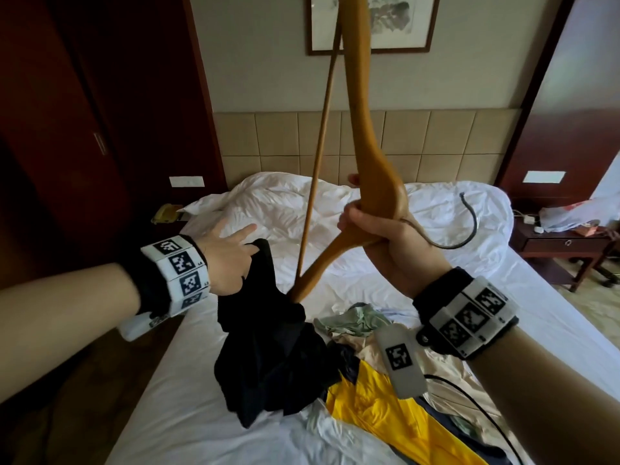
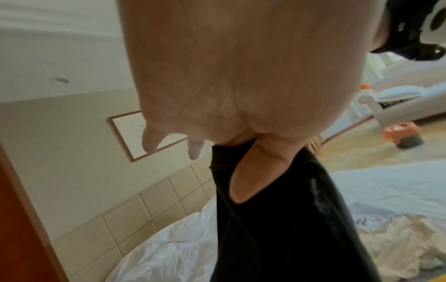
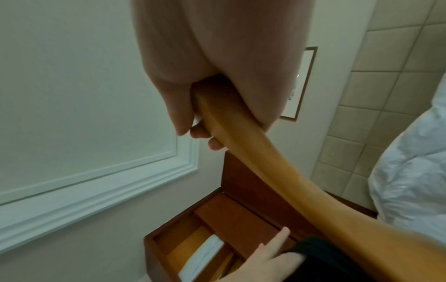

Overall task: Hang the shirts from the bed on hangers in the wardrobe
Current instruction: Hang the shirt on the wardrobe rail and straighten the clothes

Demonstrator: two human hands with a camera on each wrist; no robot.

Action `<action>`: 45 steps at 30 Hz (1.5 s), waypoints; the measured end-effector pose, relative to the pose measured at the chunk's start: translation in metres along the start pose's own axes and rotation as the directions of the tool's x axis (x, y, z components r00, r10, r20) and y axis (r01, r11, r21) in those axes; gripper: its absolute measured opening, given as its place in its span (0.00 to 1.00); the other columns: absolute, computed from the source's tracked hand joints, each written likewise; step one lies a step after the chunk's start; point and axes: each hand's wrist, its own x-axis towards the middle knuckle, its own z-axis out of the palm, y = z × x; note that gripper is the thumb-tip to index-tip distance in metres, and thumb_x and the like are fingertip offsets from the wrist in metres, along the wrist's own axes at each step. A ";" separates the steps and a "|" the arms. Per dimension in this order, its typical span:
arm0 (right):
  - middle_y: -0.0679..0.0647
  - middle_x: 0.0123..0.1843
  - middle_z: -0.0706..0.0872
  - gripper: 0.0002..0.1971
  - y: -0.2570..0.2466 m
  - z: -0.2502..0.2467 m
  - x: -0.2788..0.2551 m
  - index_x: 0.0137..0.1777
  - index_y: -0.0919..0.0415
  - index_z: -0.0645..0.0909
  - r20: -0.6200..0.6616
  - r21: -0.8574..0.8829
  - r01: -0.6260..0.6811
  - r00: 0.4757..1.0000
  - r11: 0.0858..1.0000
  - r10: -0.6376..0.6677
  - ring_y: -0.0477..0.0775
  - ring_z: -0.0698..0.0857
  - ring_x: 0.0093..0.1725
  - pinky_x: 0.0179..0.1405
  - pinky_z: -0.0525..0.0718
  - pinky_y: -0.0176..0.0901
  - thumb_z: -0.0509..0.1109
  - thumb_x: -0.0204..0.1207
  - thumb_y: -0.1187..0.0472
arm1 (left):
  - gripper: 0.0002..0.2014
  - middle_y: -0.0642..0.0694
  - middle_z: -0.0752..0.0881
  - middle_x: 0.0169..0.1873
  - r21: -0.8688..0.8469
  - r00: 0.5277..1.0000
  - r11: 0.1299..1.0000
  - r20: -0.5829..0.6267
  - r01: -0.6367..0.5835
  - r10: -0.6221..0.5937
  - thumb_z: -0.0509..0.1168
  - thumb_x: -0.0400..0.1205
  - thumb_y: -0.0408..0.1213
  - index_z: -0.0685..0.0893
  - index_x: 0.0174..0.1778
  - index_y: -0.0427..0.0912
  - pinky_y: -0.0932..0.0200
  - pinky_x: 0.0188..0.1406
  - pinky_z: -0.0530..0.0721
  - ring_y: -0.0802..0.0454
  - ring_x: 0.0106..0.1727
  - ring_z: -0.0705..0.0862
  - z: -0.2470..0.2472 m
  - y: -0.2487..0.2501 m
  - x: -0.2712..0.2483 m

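On the bed (image 1: 201,414), nearest the viewer, a yellow garment (image 1: 379,397) lies beside the black shirt (image 1: 268,347), which the left hand (image 1: 228,260) pinches at its upper edge, forefinger extended. Beyond it, above the bed, the right hand (image 1: 385,239) is clenched round the wooden hanger (image 1: 365,135), one hanger arm entering the shirt. Judgement: hold the opening taut and feed the arm fully to the shoulder before seating the other.

We can read no words, brands or numbers; only black-and-white coded squares stand on the wristbands (image 1: 183,263), which we cannot decipher.
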 end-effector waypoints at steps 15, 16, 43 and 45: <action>0.61 0.44 0.81 0.23 0.047 0.029 0.001 0.72 0.58 0.78 0.205 -0.072 -0.166 0.962 0.983 0.178 0.64 0.80 0.50 0.57 0.77 0.60 0.71 0.77 0.70 | 0.21 0.41 0.60 0.84 -0.235 0.965 0.972 -0.260 -0.021 -0.042 0.61 0.83 0.35 0.78 0.74 0.44 0.36 0.81 0.46 0.43 0.85 0.53 -0.014 -0.031 -0.001; 0.63 0.44 0.81 0.23 0.053 0.024 -0.003 0.71 0.61 0.79 0.200 -0.135 -0.214 0.950 0.967 0.238 0.65 0.80 0.48 0.54 0.78 0.61 0.73 0.76 0.70 | 0.21 0.41 0.62 0.83 -0.270 0.954 0.962 -0.294 -0.032 -0.051 0.62 0.82 0.36 0.79 0.73 0.43 0.37 0.81 0.47 0.44 0.85 0.54 -0.017 -0.034 -0.003; 0.72 0.33 0.83 0.48 0.021 -0.069 -0.037 0.45 0.86 0.79 -0.149 -0.481 -0.531 0.834 0.698 0.532 0.63 0.82 0.27 0.25 0.80 0.42 0.77 0.62 0.30 | 0.29 0.49 0.66 0.82 -0.196 0.890 0.954 -0.439 -0.225 0.120 0.69 0.78 0.35 0.77 0.51 0.85 0.42 0.83 0.33 0.40 0.85 0.56 0.053 -0.097 0.037; 0.72 0.33 0.82 0.45 0.019 -0.073 -0.037 0.52 0.87 0.79 -0.162 -0.491 -0.560 0.811 0.667 0.562 0.63 0.82 0.27 0.26 0.81 0.43 0.72 0.69 0.33 | 0.17 0.43 0.82 0.70 -0.109 0.859 0.971 -0.494 -0.215 0.135 0.74 0.71 0.35 0.89 0.50 0.63 0.52 0.77 0.22 0.34 0.76 0.72 0.053 -0.093 0.043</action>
